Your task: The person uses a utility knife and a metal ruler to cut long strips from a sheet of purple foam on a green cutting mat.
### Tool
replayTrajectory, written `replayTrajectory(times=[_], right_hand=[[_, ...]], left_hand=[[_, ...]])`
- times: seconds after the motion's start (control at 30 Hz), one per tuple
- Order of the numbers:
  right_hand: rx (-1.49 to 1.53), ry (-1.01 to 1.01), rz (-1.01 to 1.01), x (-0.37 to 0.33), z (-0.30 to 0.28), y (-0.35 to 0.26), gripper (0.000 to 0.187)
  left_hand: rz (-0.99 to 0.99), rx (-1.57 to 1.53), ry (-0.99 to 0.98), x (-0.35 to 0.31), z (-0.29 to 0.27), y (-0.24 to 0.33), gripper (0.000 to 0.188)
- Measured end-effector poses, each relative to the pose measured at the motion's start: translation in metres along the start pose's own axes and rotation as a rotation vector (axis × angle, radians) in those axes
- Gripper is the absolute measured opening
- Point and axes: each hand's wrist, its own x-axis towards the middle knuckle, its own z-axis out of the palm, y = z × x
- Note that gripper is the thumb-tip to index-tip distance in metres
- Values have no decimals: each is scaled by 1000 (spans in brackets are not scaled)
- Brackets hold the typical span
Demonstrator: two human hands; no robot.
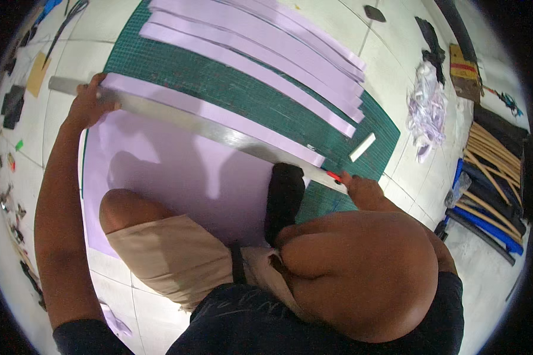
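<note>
A long metal straightedge [231, 136] lies slantwise over a large lilac sheet [177, 160], which rests on a green cutting mat [207, 77]. My left hand [93, 103] grips the straightedge near its left end, fingers over the far edge and thumb on the near side. Beyond the straightedge, a narrow lilac band [219, 113] runs along its far edge. My right hand [364, 190] is closed around a red utility knife [334, 176] at the straightedge's right end; the blade is too small to make out. My foot in a black sock [284, 192] stands against the straightedge.
Several cut lilac strips [249, 65] lie on the mat's far part. A small white bar [362, 147] sits at its right. Further right are a pile of white scraps [426, 109], a box [465, 74] and wooden sticks [494, 154]. Scissors [71, 18] lie far left.
</note>
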Motion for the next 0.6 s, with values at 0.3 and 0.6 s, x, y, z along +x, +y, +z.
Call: replayTrajectory(times=[0.3,0.6], right_hand=[[119,305,51,-30,-27,46,19],[953,582,-117,88,-69,-80,43]], left_hand=[[64,-76,48,12,7,-37,91],[-93,-56,411,7,17,34,37]])
